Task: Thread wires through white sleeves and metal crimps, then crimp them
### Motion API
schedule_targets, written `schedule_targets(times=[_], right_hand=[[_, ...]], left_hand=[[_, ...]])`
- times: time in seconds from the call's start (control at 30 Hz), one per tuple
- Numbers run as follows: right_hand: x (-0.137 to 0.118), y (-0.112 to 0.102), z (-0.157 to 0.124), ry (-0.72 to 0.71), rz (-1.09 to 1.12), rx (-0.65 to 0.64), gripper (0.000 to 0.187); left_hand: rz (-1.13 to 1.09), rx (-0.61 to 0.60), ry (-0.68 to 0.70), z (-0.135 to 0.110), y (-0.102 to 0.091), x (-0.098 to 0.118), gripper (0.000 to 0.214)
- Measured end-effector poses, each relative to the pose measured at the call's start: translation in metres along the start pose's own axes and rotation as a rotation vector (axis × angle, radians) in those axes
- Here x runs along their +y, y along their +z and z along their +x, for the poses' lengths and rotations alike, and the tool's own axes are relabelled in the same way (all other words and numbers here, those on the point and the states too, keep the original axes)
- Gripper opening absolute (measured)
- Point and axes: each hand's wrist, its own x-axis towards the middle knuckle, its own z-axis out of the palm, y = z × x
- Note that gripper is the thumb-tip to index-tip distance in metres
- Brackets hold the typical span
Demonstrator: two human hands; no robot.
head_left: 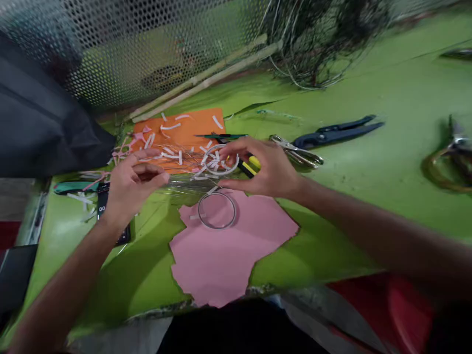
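Note:
My left hand [129,184] hovers over the left side of the bench, fingers loosely curved and thumb apart, holding nothing that I can see. Just right of it lie thin clear strands or wires [191,186]. My right hand [267,167] is open, its thumb and forefinger well apart. Its fingertips overlap a white-wrapped ring [211,170]; whether they touch it is unclear. Nearer me, a thin wire ring [199,216] rests on a ragged-edged pink sheet [217,255]. White paper strips [180,157] are scattered over an orange sheet [206,120] beyond my hands.
Pliers [300,152] and dark-handled cutters [332,135] lie right of my hand, with scissors [455,157] farther right. A phone [123,236] and a green-handled tool [73,187] are at left. Bamboo sticks [206,86] and tangled wire [320,44] lie by the perforated panel [155,44].

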Motion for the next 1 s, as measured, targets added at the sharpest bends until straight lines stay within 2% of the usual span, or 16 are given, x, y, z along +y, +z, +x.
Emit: schedule_targets(times=[0.17,0.23,0.3,0.5,0.83,1.0], right_hand=[[0.011,-0.005,0.000,-0.331,-0.287,0.003,0.029],[0.009,-0.005,0.000,-0.467,-0.423,0.001,0.026],[0.005,-0.005,0.000,-0.540,-0.540,-0.005,0.025],[-0.001,-0.009,-0.003,-0.677,-0.675,-0.045,0.011],[-0.012,-0.019,0.002,-0.838,-0.643,-0.072,0.012],[-0.013,-0.018,0.001,-0.847,-0.667,-0.077,0.013]], left_hand=[[0.028,0.023,0.006,0.004,-0.004,0.000,0.053],[0.035,0.023,0.013,0.004,-0.004,0.000,0.052],[0.042,0.015,0.018,0.003,-0.003,0.001,0.051],[0.062,-0.037,-0.020,-0.002,-0.003,0.007,0.052],[0.064,-0.149,-0.033,0.003,-0.011,0.004,0.056],[0.058,-0.165,-0.036,0.002,-0.011,0.003,0.059]])
